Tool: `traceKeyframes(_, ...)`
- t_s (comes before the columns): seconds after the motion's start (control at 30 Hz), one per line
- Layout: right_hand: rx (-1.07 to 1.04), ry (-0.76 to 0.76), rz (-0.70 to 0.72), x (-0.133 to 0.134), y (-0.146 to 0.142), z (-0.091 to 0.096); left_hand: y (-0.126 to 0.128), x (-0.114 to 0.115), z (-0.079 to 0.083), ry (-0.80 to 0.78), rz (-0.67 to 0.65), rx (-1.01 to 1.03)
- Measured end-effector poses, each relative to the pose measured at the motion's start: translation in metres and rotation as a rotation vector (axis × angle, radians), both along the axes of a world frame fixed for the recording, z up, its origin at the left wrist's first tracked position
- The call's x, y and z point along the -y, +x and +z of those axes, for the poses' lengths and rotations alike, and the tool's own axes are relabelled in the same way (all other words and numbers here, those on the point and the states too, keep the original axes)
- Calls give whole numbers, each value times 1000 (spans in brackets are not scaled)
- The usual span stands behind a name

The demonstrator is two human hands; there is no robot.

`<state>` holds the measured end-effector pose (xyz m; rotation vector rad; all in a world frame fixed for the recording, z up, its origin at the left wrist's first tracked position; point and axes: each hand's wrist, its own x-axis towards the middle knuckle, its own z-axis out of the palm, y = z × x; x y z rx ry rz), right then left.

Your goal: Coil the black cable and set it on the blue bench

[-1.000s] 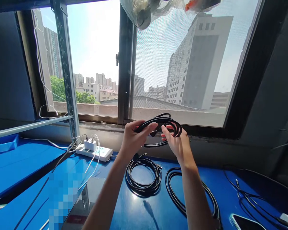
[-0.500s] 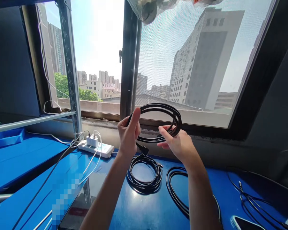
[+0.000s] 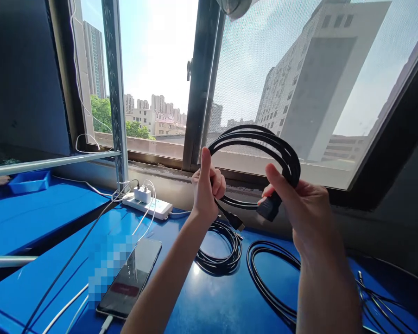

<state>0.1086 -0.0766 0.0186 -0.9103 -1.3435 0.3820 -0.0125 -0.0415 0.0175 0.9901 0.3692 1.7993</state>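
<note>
A coiled black HDMI cable (image 3: 261,135) is held up in front of the window between both my hands. My left hand (image 3: 209,183) is closed round the left side of the loops, thumb pointing up. Below it hangs one plug (image 3: 234,220) of the cable, its metal tip facing down and right. My right hand (image 3: 299,199) grips the right side of the coil, with the other plug (image 3: 269,207) at its fingers. Under the held loops, a second black coiled cable (image 3: 219,269) lies on the blue table (image 3: 202,306).
Another black coil (image 3: 264,290) lies right of centre, partly behind my right forearm. A phone (image 3: 129,278) with a white cable plugged in lies at left. Behind it sit a white power strip (image 3: 160,208) and a metal shelf post (image 3: 117,93). Thin cables (image 3: 379,297) lie far right.
Both hands have moved up and right with the coil, and the right hand has shifted farther from the left. The plug at the right hand now shows clearly. The view has turned slightly left.
</note>
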Motion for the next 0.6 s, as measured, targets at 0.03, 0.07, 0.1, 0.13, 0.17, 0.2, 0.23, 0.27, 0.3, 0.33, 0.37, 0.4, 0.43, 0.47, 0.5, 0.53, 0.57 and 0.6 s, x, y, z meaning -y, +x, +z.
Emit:
traceKeyframes(0.03,59,-26,36,3,1,2,0,-3,-2,-12,-16,-9)
traceKeyframes(0.07,130,-63,77,5,2,3,0,-6,-4,-17,-27,-25)
traceKeyframes(0.1,194,-108,115,6,2,5,0,-9,-6,-17,-37,-50)
traceKeyframes(0.13,236,-155,139,6,3,6,-1,-12,-8,-17,-44,-86)
traceKeyframes(0.17,247,-193,135,5,3,7,-2,-15,-10,-21,-47,-131)
traceKeyframes(0.2,225,-215,101,2,4,7,-3,-17,-12,-29,-46,-182)
traceKeyframes(0.23,187,-217,33,-2,4,6,-4,-19,-13,-36,-39,-235)
traceKeyframes(0.27,148,-204,-58,-6,4,4,-5,-21,-15,-42,-24,-286)
traceKeyframes(0.3,121,-182,-154,-11,4,2,-4,-23,-16,-47,-6,-329)
traceKeyframes(0.33,114,-158,-240,-17,3,-1,-3,-25,-17,-55,9,-363)
traceKeyframes(0.37,123,-134,-304,-22,3,-4,-2,-26,-19,-71,18,-391)
traceKeyframes(0.4,145,-115,-343,-26,2,-7,0,-28,-20,-97,25,-412)
traceKeyframes(0.43,166,-100,-361,-30,2,-9,2,-29,-21,-131,23,-434)
traceKeyframes(0.47,181,-91,-366,-34,2,-11,3,-31,-23,-166,7,-459)
traceKeyframes(0.5,191,-91,-370,-37,2,-12,4,-31,-23,-195,-21,-487)
traceKeyframes(0.53,198,-99,-370,-40,3,-13,4,-31,-23,-212,-59,-518)
traceKeyframes(0.57,203,-113,-365,-42,4,-13,3,-31,-23,-217,-109,-554)
traceKeyframes(0.6,212,-131,-350,-44,6,-14,2,-30,-21,-213,-165,-599)
